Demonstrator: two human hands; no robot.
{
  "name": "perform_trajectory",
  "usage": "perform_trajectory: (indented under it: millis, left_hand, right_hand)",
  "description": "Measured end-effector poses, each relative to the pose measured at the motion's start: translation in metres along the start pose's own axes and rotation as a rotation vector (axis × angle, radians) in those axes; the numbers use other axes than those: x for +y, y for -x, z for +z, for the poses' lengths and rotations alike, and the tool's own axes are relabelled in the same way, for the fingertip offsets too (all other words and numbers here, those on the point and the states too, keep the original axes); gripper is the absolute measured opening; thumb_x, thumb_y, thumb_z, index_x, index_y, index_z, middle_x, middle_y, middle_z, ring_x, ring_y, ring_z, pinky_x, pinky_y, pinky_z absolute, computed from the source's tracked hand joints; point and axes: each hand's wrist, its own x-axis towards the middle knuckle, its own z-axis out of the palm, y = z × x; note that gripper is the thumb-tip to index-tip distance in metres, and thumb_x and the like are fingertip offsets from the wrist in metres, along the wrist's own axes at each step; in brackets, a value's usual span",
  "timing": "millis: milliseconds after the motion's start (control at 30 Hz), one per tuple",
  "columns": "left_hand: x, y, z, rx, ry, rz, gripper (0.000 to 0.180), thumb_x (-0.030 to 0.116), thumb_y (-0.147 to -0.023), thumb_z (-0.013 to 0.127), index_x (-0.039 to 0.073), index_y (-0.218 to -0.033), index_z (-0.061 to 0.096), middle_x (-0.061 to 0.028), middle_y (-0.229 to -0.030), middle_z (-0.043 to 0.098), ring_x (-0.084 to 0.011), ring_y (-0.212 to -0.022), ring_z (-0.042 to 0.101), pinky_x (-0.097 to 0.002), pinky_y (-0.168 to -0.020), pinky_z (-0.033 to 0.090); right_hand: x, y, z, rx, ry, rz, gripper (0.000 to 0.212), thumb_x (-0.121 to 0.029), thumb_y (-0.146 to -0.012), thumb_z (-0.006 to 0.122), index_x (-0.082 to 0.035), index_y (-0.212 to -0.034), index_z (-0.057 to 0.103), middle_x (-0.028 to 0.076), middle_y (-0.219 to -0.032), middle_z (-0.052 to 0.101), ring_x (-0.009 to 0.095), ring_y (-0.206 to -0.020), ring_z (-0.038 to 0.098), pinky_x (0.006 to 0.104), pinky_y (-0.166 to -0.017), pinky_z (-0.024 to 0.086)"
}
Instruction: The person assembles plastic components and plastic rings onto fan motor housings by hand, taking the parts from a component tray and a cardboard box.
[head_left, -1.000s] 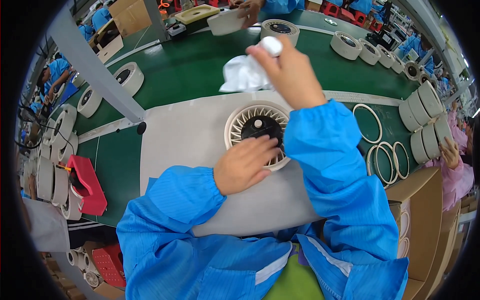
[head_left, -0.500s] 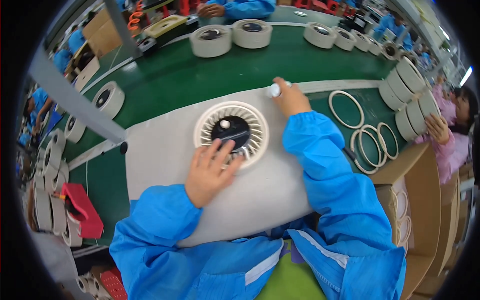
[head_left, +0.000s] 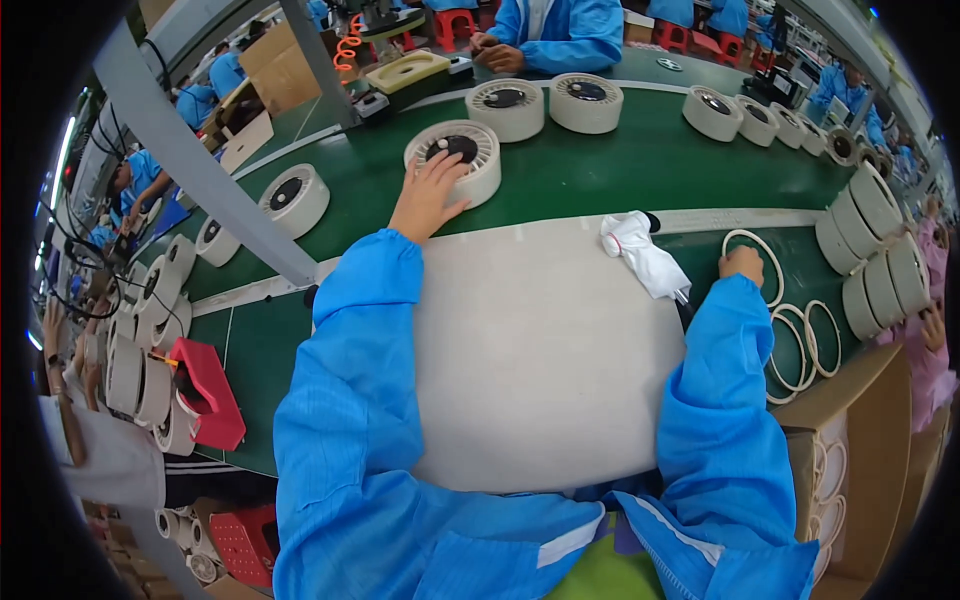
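Note:
My left hand (head_left: 430, 197) reaches out to a round white fan-like unit (head_left: 483, 178) with slatted vanes and a black centre. Its fingers are stretched out over the near part of the unit's top, and the unit stands on the green surface past the grey mat (head_left: 540, 360). On the right, my right hand (head_left: 742, 263) has its fingers curled at the near left side of a thin white ring (head_left: 776, 268); the fingertips are hidden. Between the hands, a crumpled white cloth (head_left: 650, 260) lies on the mat's far right corner.
More round white units (head_left: 505, 110) stand along the green surface (head_left: 590, 180), with stacks (head_left: 885, 285) at the right. Several loose rings (head_left: 822, 335) lie near an open cardboard box (head_left: 865, 450). A grey post (head_left: 215, 160) and red bin (head_left: 212, 395) are at left. A co-worker sits opposite.
The fan-like unit has gone from the mat to the green surface beyond, under my left hand. My right hand has let go of the white item and moved to the ring. The view has shifted.

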Motion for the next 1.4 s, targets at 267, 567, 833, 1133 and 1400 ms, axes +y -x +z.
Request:
perform_trajectory:
  millis: [267, 567, 833, 1133, 1400]
  left_hand:
    - [-0.112, 0.047, -0.022, 0.027, -0.775, -0.660, 0.072, 0.030, -0.061, 0.073, 0.011, -0.122, 0.040, -0.0117, -0.120, 0.045, -0.0351, -0.112, 0.040, -0.0518, -0.089, 0.032]
    - [-0.131, 0.071, -0.039, -0.067, -0.598, -0.578, 0.072, 0.020, -0.057, 0.075, 0.004, -0.118, 0.040, -0.0135, -0.117, 0.047, -0.0340, -0.108, 0.045, -0.0473, -0.084, 0.040]
    - [0.077, 0.102, -0.123, -0.179, 0.018, 0.151, 0.070, 0.015, -0.059, 0.071, 0.002, -0.121, 0.042, -0.0180, -0.124, 0.044, -0.0338, -0.116, 0.042, -0.0401, -0.090, 0.038]
    - [0.132, 0.123, -0.095, 0.058, 0.625, -0.423, 0.053, 0.031, -0.086, 0.047, 0.003, -0.129, 0.032, -0.0127, -0.129, 0.041, -0.0239, -0.120, 0.039, -0.0357, -0.098, 0.031]
    - [0.135, 0.098, -0.103, -0.160, 1.705, -1.129, 0.062, 0.047, -0.092, 0.010, 0.003, -0.131, 0.029, -0.0115, -0.126, 0.043, -0.0205, -0.118, 0.040, -0.0318, -0.099, 0.032]
  right_hand:
    - [-0.064, 0.048, -0.063, 0.245, -0.618, -0.281, 0.014, -0.019, -0.085, 0.053, -0.009, -0.093, 0.055, 0.013, -0.075, 0.060, 0.030, -0.067, 0.059, 0.0351, -0.058, 0.046]
    - [-0.098, 0.091, -0.040, -0.267, -0.819, -0.748, 0.016, -0.011, -0.082, 0.055, -0.008, -0.098, 0.053, 0.010, -0.066, 0.055, 0.018, -0.059, 0.054, 0.0293, -0.055, 0.044]
    - [-0.082, 0.061, -0.028, -0.043, -0.976, -0.480, 0.023, -0.010, -0.081, 0.055, -0.007, -0.104, 0.058, 0.005, -0.067, 0.055, 0.011, -0.057, 0.049, 0.0251, -0.053, 0.041]
    - [-0.085, 0.065, -0.057, -0.476, -1.401, -0.181, 0.025, -0.014, -0.085, 0.053, -0.002, -0.106, 0.059, -0.002, -0.066, 0.051, 0.005, -0.050, 0.040, 0.0201, -0.045, 0.032]
    - [-0.148, 0.162, -0.081, -0.750, -1.293, -0.478, 0.020, -0.012, -0.082, 0.055, -0.001, -0.096, 0.063, 0.000, -0.068, 0.055, 0.009, -0.054, 0.046, 0.0232, -0.049, 0.038]
